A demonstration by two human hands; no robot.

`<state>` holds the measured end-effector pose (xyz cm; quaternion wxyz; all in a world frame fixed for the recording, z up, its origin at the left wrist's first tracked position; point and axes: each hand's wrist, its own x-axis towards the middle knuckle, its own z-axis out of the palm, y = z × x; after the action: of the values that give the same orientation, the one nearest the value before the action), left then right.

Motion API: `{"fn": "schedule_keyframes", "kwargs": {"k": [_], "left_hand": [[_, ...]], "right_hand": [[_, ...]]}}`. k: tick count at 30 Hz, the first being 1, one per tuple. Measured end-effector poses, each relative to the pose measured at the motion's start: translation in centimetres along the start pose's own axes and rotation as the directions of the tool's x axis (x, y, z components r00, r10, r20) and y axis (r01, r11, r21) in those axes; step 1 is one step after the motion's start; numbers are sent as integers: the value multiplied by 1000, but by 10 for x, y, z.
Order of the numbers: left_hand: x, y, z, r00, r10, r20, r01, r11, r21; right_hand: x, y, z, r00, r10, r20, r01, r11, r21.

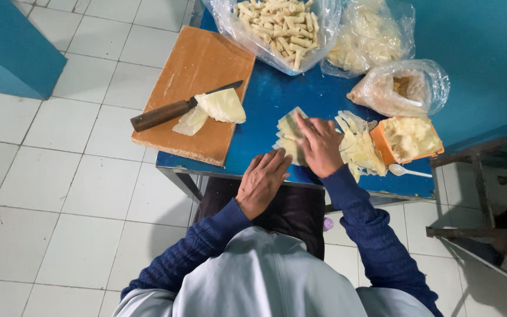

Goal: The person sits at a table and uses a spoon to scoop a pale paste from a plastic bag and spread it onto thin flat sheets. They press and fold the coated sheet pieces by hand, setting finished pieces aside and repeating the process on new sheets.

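Both hands [291,164] cover wrappers [289,132], bag [283,23] cropped

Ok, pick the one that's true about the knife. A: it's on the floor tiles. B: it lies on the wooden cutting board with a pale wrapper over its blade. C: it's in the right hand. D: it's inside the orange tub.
B: the knife lies on the wooden cutting board, a pale wrapper draped over its blade, away from both hands.

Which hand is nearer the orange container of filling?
Right. The right hand lies on the wrappers beside the orange container; the left hand sits farther away at the table edge.
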<state>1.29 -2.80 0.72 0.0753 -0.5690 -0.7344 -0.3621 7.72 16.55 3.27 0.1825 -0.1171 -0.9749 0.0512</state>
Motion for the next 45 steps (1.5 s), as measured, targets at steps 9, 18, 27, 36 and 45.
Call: {"fn": "schedule_keyframes", "kwargs": {"k": [9, 18, 27, 36, 45], "left_hand": [[1, 0, 0, 1000, 10, -7, -10, 1000, -3], [-1, 0, -4, 1000, 12, -21, -12, 1000, -10], [-2, 0, -2, 1000, 27, 8, -27, 997, 67], [-3, 1, -4, 1000, 18, -23, -17, 998, 58], [27, 22, 1, 992, -54, -112, 7, 923, -384]], "right_hand": [[57, 15, -33, 979, 200, 35, -177, 754, 633], [111, 67, -128, 974, 47, -221, 153, 584, 797], [-41, 73, -67, 981, 163, -101, -161, 987, 28], [-65, 73, -44, 957, 154, -244, -142, 988, 64], [-62, 84, -90, 895, 431, 118, -352, 517, 781]]}}
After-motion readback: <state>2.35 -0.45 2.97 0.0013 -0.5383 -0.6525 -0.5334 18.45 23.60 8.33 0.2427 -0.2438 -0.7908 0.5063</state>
